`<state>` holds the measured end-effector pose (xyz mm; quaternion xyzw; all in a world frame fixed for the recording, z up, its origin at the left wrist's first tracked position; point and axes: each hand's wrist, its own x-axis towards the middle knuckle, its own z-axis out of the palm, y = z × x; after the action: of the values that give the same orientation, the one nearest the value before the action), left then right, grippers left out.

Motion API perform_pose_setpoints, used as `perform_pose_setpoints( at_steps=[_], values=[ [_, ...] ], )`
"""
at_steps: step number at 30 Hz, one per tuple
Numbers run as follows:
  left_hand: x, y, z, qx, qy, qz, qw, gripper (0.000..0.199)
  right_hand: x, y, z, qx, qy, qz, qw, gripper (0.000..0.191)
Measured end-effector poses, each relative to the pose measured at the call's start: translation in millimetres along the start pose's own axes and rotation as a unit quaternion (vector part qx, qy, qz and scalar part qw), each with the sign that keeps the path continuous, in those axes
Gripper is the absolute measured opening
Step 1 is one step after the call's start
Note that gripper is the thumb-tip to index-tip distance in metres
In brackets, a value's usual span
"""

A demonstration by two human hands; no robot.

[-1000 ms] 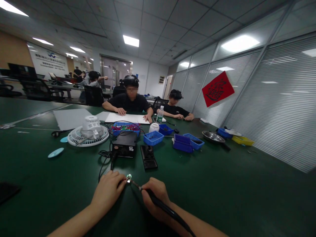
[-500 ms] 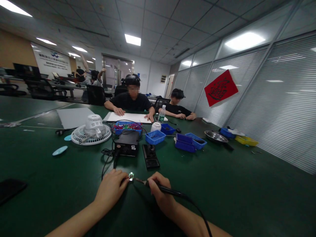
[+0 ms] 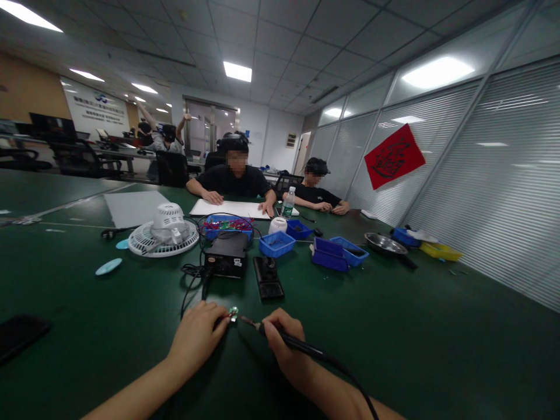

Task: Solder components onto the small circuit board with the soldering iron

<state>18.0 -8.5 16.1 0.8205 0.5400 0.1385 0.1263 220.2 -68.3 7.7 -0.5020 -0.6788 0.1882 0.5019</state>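
Note:
Between the fingertips of my left hand point(image 3: 199, 331) is a small green circuit board point(image 3: 233, 314), pinched at its left edge, with bright reflections on it. My right hand point(image 3: 286, 344) is closed round the handle of a soldering iron point(image 3: 301, 344), like a pen. The iron's tip points left at the board, with a small gap between them. Its black cable hangs down along my right forearm. Beyond my hands stand a black soldering station point(image 3: 226, 255) and a black iron stand point(image 3: 268, 277).
A white fan part point(image 3: 164, 236) lies at the left. Blue bins point(image 3: 277, 244), one with red wires point(image 3: 228, 224), stand at the back middle. Farther right sits a metal bowl point(image 3: 385, 244). A phone-like black slab point(image 3: 21, 335) lies far left. Two people sit across the green table point(image 3: 415, 326).
The soldering iron's tip has drawn back slightly to the right, away from the board. My left hand keeps its pinch on the board, which has tilted a little.

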Motion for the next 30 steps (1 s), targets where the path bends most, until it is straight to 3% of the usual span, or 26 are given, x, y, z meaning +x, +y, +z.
perform_pose_setpoints(
  at_steps=[12, 20, 30],
  values=[
    [1.0, -0.2, 0.6, -0.014, 0.004, 0.001, 1.0, 0.024, 0.6, -9.5, -1.1, -0.046, -0.031, -0.001, 0.998, 0.021],
    [-0.3, 2.3, -2.3, -0.012, 0.003, -0.003, 1.0, 0.024, -1.6, -5.8, -0.3, -0.034, 0.014, -0.032, 0.999, 0.019],
    [-1.1, 1.3, -0.3, -0.016, 0.008, -0.003, 1.0, 0.023, -3.3, -4.0, 0.4, -0.035, -0.003, -0.068, 0.997, 0.017]
  ],
)
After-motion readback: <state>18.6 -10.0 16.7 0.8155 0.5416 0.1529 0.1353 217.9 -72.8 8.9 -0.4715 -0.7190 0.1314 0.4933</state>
